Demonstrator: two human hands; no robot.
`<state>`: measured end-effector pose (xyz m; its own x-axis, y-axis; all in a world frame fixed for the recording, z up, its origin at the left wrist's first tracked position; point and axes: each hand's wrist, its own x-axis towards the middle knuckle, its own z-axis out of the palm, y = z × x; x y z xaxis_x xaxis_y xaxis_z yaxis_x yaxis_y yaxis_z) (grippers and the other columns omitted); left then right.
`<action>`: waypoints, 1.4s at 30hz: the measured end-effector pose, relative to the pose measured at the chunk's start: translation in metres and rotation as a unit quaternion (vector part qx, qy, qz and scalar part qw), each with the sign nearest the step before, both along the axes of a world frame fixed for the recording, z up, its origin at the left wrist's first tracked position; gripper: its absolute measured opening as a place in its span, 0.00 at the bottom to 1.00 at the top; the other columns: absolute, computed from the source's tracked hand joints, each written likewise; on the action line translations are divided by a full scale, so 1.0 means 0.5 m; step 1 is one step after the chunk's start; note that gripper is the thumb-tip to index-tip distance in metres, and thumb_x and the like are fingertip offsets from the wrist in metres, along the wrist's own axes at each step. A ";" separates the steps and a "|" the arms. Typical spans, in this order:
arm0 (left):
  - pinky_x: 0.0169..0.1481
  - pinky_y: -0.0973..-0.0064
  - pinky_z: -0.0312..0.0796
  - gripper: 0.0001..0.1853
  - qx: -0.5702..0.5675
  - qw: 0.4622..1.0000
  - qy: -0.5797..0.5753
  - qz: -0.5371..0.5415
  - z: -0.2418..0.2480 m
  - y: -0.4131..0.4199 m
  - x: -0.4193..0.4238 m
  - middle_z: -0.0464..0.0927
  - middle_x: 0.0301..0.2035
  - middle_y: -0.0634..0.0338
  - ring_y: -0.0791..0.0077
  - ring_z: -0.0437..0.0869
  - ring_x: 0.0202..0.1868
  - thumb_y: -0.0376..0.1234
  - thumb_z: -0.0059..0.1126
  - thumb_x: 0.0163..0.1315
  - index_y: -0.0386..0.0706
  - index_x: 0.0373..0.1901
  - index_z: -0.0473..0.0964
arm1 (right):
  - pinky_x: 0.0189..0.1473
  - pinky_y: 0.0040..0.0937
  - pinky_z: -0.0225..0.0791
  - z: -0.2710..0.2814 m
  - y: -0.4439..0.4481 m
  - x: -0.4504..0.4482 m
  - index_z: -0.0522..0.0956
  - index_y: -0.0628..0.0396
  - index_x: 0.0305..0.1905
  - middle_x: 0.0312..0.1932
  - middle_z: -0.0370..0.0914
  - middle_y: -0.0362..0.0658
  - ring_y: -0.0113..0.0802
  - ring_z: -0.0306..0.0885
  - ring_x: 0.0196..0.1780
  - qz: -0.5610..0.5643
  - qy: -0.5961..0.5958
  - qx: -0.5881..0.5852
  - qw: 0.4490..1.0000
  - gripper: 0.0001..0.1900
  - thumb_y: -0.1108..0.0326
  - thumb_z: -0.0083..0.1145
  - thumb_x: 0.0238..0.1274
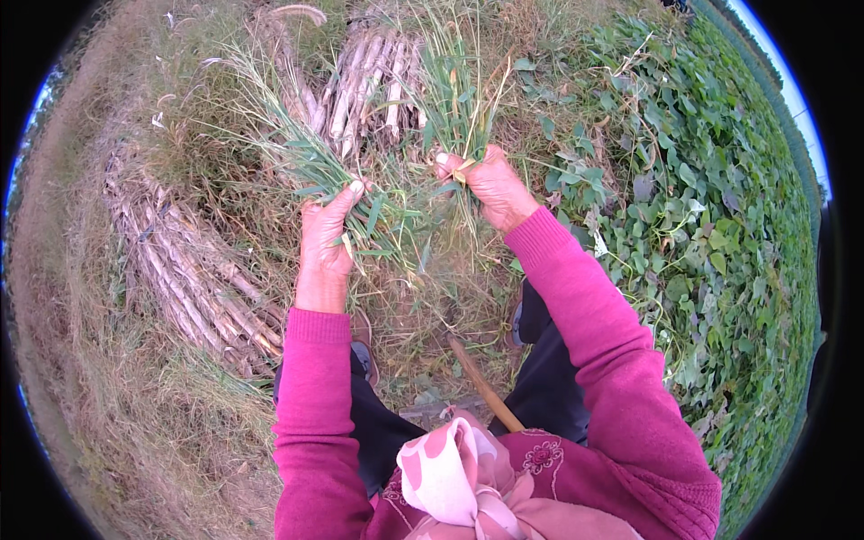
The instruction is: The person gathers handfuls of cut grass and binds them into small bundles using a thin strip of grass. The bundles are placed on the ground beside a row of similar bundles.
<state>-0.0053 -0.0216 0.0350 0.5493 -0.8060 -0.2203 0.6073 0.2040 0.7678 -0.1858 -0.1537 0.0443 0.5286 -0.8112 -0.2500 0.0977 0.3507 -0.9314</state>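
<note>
My left hand (332,226) is closed around a bunch of long green grass (307,152), whose stems fan out up and to the left, with the other ends below the fist. Another grass bunch (455,94) points upward from my right hand (489,182), which grips it near its lower end. The two bunches are held apart in front of me. Between my legs a wooden handle (482,385) slants down towards my body; its far end is lost in the grass.
Bundles of dry stalks lie on the weedy ground, one ahead (374,81) and one at the left (196,270). Dense leafy vines (715,236) cover the right side. My shoes (364,358) stand on low grass below my hands.
</note>
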 end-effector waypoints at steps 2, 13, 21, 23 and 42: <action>0.37 0.75 0.81 0.14 0.008 1.000 0.003 -0.027 -0.002 -0.002 -0.006 0.83 0.33 0.55 0.70 0.86 0.33 0.22 0.68 0.50 0.36 0.39 0.77 | 0.28 0.26 0.71 0.004 0.014 0.008 0.75 0.66 0.43 0.30 0.77 0.42 0.27 0.76 0.32 0.021 -0.016 0.005 1.000 0.15 0.67 0.66 0.57; 0.42 0.77 0.79 0.21 0.023 0.990 -0.051 -0.130 -0.014 -0.007 -0.074 0.83 0.36 0.56 0.72 0.85 0.36 0.20 0.68 0.48 0.36 0.46 0.75 | 0.24 0.22 0.65 0.001 0.040 0.028 0.78 0.56 0.43 0.29 0.79 0.36 0.21 0.74 0.27 0.106 0.033 0.023 0.993 0.12 0.67 0.66 0.56; 0.43 0.73 0.78 0.19 0.041 0.983 -0.094 -0.154 -0.010 -0.008 -0.074 0.83 0.38 0.54 0.71 0.85 0.37 0.21 0.67 0.48 0.36 0.44 0.75 | 0.27 0.24 0.71 -0.024 0.030 0.027 0.78 0.59 0.42 0.30 0.81 0.41 0.26 0.78 0.29 0.115 -0.037 0.091 0.988 0.11 0.69 0.66 0.55; 0.42 0.74 0.78 0.18 0.049 0.988 -0.065 -0.131 -0.011 -0.007 -0.073 0.83 0.37 0.54 0.71 0.85 0.37 0.21 0.67 0.49 0.36 0.44 0.75 | 0.30 0.26 0.74 -0.022 0.029 0.027 0.78 0.59 0.42 0.30 0.81 0.42 0.28 0.80 0.31 0.101 -0.064 0.109 0.987 0.11 0.69 0.66 0.55; 0.26 0.72 0.78 0.08 0.045 0.997 0.060 0.006 -0.027 -0.006 0.009 0.81 0.28 0.56 0.72 0.82 0.25 0.24 0.63 0.55 0.36 0.36 0.77 | 0.22 0.26 0.60 0.007 -0.050 -0.021 0.73 0.56 0.34 0.17 0.63 0.32 0.21 0.60 0.17 -0.079 -0.125 0.146 0.978 0.07 0.68 0.62 0.59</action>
